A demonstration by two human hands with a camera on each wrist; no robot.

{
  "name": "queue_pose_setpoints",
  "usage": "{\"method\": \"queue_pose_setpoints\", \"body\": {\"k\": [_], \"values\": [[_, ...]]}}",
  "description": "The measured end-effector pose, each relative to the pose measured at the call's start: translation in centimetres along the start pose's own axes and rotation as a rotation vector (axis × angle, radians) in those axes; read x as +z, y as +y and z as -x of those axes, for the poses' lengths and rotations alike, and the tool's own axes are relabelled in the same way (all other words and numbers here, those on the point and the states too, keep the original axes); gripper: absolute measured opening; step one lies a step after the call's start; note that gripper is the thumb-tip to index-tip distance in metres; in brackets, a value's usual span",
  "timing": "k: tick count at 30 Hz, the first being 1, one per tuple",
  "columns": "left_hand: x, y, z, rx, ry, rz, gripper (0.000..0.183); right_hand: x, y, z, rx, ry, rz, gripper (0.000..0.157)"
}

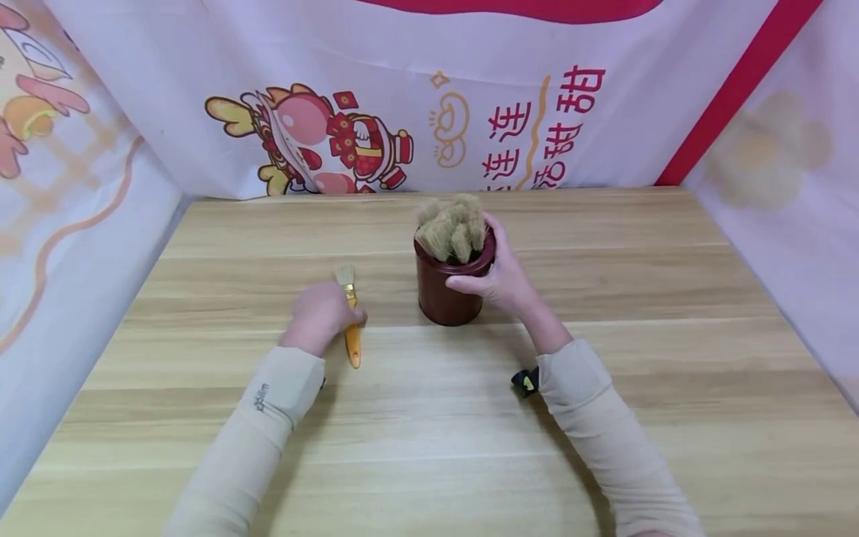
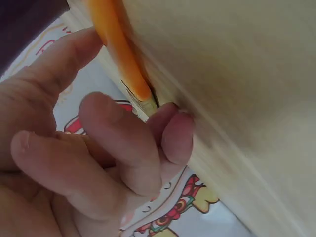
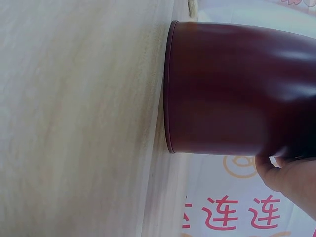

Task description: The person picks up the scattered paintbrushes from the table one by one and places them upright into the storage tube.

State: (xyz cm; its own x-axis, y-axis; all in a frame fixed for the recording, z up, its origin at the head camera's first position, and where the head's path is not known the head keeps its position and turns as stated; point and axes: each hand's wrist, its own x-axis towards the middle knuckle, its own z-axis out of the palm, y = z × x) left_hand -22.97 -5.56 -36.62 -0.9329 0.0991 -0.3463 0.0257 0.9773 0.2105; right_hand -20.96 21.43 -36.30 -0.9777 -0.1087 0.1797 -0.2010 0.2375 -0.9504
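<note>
A paintbrush [image 1: 353, 347] with an orange handle, gold ferrule and pale bristles lies on the wooden table, left of the middle. My left hand [image 1: 322, 312] is over it, the thumb across the handle. In the left wrist view the thumb touches the orange handle and the fingers of the left hand [image 2: 113, 158] curl beside it, near the ferrule. A dark red cylindrical pot [image 1: 448, 294] stands upright, full of tan bristle tufts [image 1: 451, 227]. My right hand [image 1: 499, 272] grips the pot near its rim, thumb in front and fingers on the far side.
The wood-grain table [image 1: 429, 447] spreads out on all sides of the pot. A printed white cloth [image 1: 429, 97] hangs along the back edge, and more cloth lines both sides. A dark wrist device [image 1: 526, 382] shows at the right cuff.
</note>
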Motion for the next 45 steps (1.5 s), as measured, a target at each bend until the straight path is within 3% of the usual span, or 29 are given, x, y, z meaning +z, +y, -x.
{"method": "queue_pose_setpoints", "body": {"k": [4,10,16,21,27,33,41,45], "values": [[-0.2,0.7,-0.2,0.002,0.010,-0.066,0.032,-0.3,-0.1,0.2,-0.002,0.008,0.024,0.106],[0.6,0.8,-0.6,0.009,-0.004,0.002,0.021,-0.4,0.3,0.9,0.024,0.011,0.057,0.105],[1.6,-0.4,-0.5,-0.040,0.002,0.248,0.021,-0.1,0.9,1.4,0.032,0.001,0.028,0.104],[1.3,-1.1,0.2,-0.073,0.040,0.423,0.025,0.3,1.1,1.2,0.028,-0.020,0.002,0.102],[0.0,0.3,1.3,0.029,0.244,0.462,0.025,0.2,0.9,1.0,0.018,-0.009,-0.014,0.101],[-0.5,2.6,2.9,0.109,0.431,0.589,0.019,0.1,0.5,0.8,0.018,-0.004,-0.011,0.103],[-0.6,4.8,4.0,0.406,0.810,0.684,0.013,0.0,0.1,0.5,-0.004,0.004,-0.002,0.104],[-0.5,5.7,4.4,0.536,0.942,0.731,0.012,0.0,0.1,0.4,-0.009,0.009,-0.010,0.105]]}}
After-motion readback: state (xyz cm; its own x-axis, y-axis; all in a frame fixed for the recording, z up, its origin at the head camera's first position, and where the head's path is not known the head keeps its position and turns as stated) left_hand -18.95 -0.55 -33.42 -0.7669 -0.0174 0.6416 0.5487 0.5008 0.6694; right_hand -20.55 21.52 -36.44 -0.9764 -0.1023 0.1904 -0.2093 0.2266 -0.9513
